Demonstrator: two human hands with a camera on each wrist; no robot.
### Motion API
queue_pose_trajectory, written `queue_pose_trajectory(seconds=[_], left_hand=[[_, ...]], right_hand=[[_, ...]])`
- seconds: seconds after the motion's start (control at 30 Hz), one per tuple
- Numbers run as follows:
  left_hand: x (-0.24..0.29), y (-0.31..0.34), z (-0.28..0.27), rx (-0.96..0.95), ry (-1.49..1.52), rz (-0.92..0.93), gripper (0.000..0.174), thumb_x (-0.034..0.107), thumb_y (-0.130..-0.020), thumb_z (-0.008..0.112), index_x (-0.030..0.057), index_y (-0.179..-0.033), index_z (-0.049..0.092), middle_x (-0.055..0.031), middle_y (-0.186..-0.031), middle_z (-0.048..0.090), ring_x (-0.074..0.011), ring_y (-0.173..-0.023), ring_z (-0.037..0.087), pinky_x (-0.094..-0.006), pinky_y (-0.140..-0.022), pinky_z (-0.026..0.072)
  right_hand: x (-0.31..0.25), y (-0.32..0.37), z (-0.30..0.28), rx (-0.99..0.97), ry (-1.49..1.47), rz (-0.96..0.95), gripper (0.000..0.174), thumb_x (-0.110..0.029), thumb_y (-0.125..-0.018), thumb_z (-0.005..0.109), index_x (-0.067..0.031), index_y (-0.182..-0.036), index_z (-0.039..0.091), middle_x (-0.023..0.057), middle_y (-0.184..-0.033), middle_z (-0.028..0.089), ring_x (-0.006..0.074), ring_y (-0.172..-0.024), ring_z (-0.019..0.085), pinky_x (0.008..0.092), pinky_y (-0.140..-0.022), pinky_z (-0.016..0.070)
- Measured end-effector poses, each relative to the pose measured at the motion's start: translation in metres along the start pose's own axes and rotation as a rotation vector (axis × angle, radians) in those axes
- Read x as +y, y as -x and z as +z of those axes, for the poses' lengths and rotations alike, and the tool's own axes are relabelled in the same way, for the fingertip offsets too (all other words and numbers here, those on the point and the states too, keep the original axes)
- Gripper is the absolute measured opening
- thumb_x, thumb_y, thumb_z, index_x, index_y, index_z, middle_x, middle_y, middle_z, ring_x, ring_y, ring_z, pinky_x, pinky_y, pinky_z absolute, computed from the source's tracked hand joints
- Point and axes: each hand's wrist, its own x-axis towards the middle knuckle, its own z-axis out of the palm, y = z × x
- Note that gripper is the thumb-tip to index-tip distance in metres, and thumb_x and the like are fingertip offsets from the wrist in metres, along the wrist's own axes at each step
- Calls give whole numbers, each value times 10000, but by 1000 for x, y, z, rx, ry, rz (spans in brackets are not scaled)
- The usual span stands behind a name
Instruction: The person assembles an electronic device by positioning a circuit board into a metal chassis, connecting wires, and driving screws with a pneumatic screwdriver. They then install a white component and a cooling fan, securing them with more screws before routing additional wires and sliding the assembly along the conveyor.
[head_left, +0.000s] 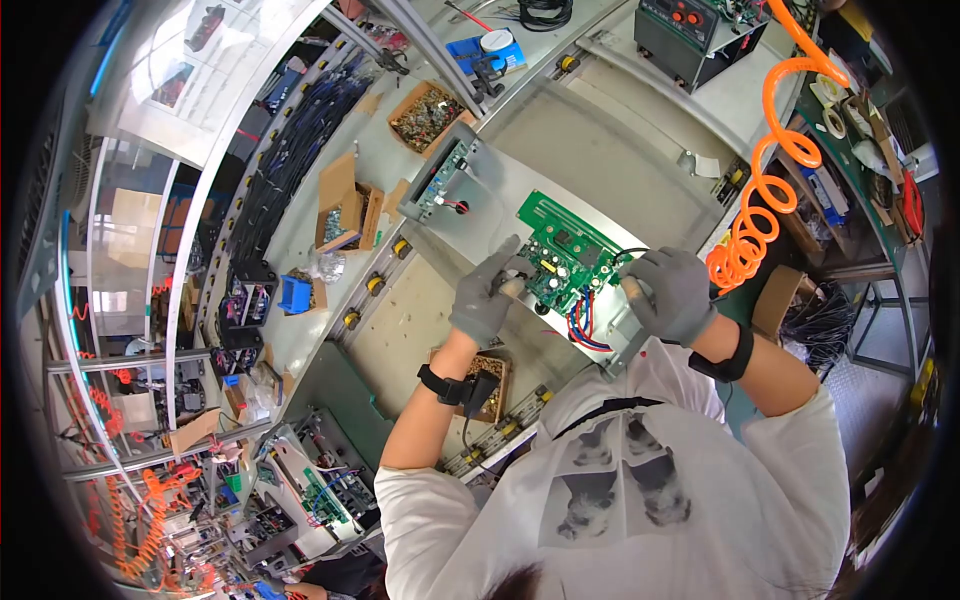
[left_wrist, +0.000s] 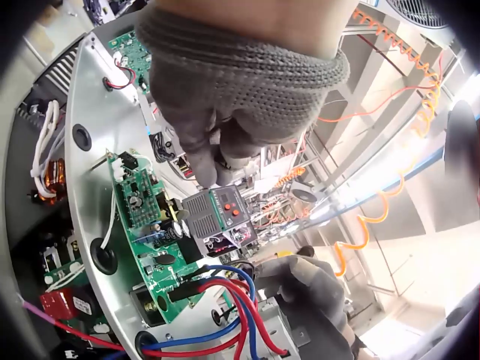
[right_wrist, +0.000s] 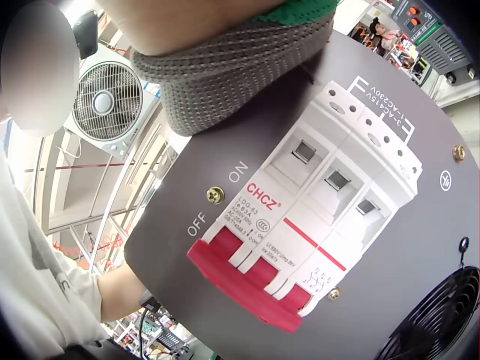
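A person in a white short-sleeved shirt (head_left: 740,470) works at a bench, each hand in a grey knitted glove, over a green rectangular circuit board (head_left: 565,245) that lies on the silvery flat metal panel (head_left: 490,222) of a chassis. The left hand (head_left: 483,297) is at the board's left edge, fingers bent and thumb drawn toward them; whether anything is pinched between them cannot be told. The right hand (head_left: 668,297) is at the board's right end, fingers curled, just beside a thin black cable (head_left: 630,251); what it grips, if anything, is hidden. Red and blue insulated wires (left_wrist: 244,304) loop from the board's near end. On the chassis's dark grey end plate (right_wrist: 172,232), seen from the right wrist, sits a white three-pole circuit breaker (right_wrist: 315,191) with a red plastic toggle bar (right_wrist: 244,281), between printed "ON" and "OFF" marks and a black round grille (right_wrist: 442,319). An orange coiled air hose (head_left: 775,195) hangs at right; an open brown cardboard box (head_left: 337,185) stands at left.
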Motion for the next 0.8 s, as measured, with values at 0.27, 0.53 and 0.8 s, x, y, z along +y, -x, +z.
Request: queue_pose_trajectory(seconds=[0.27,0.53,0.8], left_hand=[[-43,-14,5,342,294,-444,647,-91,-799,524,-13,-1389,272,-149,-1092,628,-138,-890,601,-221,-764,468],[-35,-20,19,380,308,-483,699,-81,-802,541,-23,-1407,196,-163,-1100,620,-148,-908,601,-226,-773,478],[-36,-17,32,413,-54,-471,641,-12,-792,567,75,-1382,331,-108,-1016,666,-175,-899,634,-276,-791,485]], right_hand=[[0,1,1,18,-1,1,101,-174,-716,606,-82,-742,637,84,-682,604,274,-585,559,381,-521,428],[1,1,1,24,1,-5,92,-167,-713,607,-87,-751,632,79,-683,599,271,-585,555,376,-516,427],[2,0,2,-1,12,-3,95,-176,-710,609,-91,-750,629,77,-686,596,270,-590,554,381,-518,426]])
